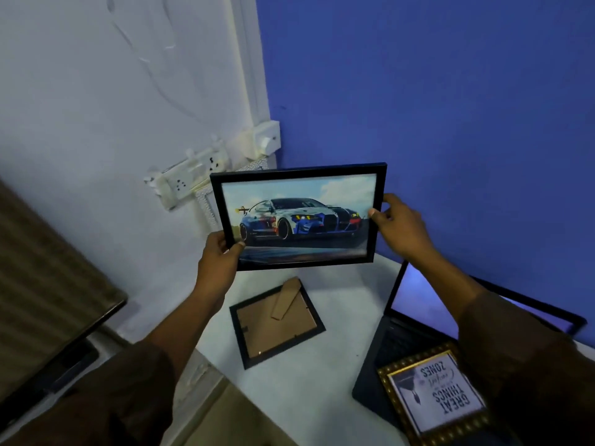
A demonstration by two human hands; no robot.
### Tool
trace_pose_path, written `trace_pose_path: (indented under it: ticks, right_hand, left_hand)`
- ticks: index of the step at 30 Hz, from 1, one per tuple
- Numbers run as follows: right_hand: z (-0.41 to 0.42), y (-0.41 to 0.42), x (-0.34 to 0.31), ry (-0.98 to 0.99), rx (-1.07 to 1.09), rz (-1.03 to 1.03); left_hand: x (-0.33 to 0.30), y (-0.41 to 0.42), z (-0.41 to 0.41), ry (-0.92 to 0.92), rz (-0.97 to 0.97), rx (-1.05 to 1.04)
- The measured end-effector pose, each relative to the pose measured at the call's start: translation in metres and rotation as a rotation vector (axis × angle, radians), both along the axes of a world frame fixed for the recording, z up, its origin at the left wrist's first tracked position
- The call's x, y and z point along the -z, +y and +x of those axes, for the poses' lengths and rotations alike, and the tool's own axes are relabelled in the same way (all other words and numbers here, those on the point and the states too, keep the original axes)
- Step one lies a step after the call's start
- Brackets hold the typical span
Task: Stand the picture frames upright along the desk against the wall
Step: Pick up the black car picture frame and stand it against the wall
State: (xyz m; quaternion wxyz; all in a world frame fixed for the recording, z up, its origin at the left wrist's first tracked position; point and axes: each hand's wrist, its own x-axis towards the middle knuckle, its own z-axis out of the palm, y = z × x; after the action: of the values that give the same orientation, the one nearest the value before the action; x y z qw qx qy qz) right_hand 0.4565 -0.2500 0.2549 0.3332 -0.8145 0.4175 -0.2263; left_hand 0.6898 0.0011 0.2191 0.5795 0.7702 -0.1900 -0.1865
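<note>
While both hands hold the car-picture frame [297, 217] in the air above the far corner of the white surface [309, 397], nothing yet stands upright. Left hand [219, 262] fingers grasping the frame's lower left corner, thumb on the glass; right hand [397, 225] fingers pinching the right edge. Frame faces the person, slightly tilted, clear of the surface. Below it, a black frame [277, 321] lies face down near the far edge, cardboard stand folded up. A gold-bordered frame [434, 395] lies face up, overlapping the open laptop [415, 320] near the right edge. Judgement: placing step, task early. To do it well, lower the bottom edge onto the surface close to the blue wall [434, 91], lean the top back gently, check it does not slide before releasing. Whether this frame has a back stand cannot be seen. Socket strip [190, 180] on the white wall crowds the corner.
</note>
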Motion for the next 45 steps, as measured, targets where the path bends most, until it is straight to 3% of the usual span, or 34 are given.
trace_pose_path:
  ticks: [11,21,31,36,45]
  right_hand:
    - [0.043,-0.089,0.045,0.169,0.335,0.216]
    - [0.048,-0.143,0.110,0.187,0.666,0.491]
    - [0.039,-0.186,0.167,0.290,0.616,0.616]
    - [0.033,-0.207,0.198,0.323,0.610,0.641]
    - [0.031,-0.213,0.204,0.269,0.632,0.642]
  left_hand:
    - [0.062,-0.186,0.111,0.106,0.090,0.347]
    - [0.122,-0.296,0.124,0.265,0.260,0.524]
    - [0.158,-0.339,0.127,0.220,0.410,0.615]
    - [0.180,-0.340,0.130,0.285,0.451,0.628]
    - [0.186,-0.351,0.125,0.219,0.466,0.706]
